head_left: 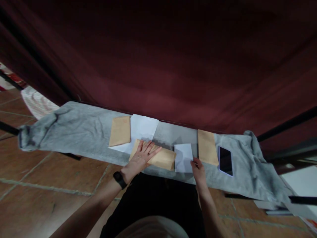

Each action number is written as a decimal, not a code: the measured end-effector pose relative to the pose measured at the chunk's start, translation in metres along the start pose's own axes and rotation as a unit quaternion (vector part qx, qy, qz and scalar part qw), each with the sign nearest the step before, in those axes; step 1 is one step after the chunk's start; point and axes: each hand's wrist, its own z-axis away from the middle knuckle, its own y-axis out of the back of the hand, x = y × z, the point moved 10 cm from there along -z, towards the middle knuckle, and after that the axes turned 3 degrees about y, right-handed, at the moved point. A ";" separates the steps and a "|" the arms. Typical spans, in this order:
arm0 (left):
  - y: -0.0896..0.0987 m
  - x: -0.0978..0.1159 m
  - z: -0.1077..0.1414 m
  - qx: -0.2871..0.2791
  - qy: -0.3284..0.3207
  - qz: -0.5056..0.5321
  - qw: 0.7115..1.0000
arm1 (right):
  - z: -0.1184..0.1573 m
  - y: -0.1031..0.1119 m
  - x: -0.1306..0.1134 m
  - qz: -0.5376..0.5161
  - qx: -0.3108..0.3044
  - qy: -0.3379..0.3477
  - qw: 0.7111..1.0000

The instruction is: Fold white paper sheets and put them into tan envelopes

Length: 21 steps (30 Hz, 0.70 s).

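Observation:
A brown paper envelope (160, 158) lies sideways on the grey cloth, and my left hand (143, 152) rests flat on its left part with the fingers spread. Close to the envelope's right end is a folded white sheet of paper (183, 157). My right hand (197, 167) pinches the right edge of this sheet between thumb and fingers. Another brown envelope (120, 130) sits at the left, partly over larger white paper (143, 127). To the right of my right hand lies a further brown envelope (207, 147).
The grey cloth (74, 132) covers a long narrow surface. A phone (225, 161) with a pale purple edge lies on it at the right. A dark red curtain (160, 82) hangs behind the far edge. Dark bars (303, 200) stick out at the sides, above a tiled floor (32, 185).

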 end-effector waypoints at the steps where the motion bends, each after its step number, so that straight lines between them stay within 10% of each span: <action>1: 0.001 0.002 -0.001 -0.003 -0.008 -0.005 1.000 | 0.001 0.008 0.002 -0.006 0.008 -0.001 1.000; 10: 0.000 0.010 -0.014 -0.028 -0.056 -0.015 0.998 | 0.011 0.052 0.016 -0.071 0.026 -0.026 0.997; 21: -0.020 -0.006 -0.022 -0.043 -0.061 0.044 0.996 | 0.016 0.041 0.049 -0.178 0.036 -0.144 0.973</action>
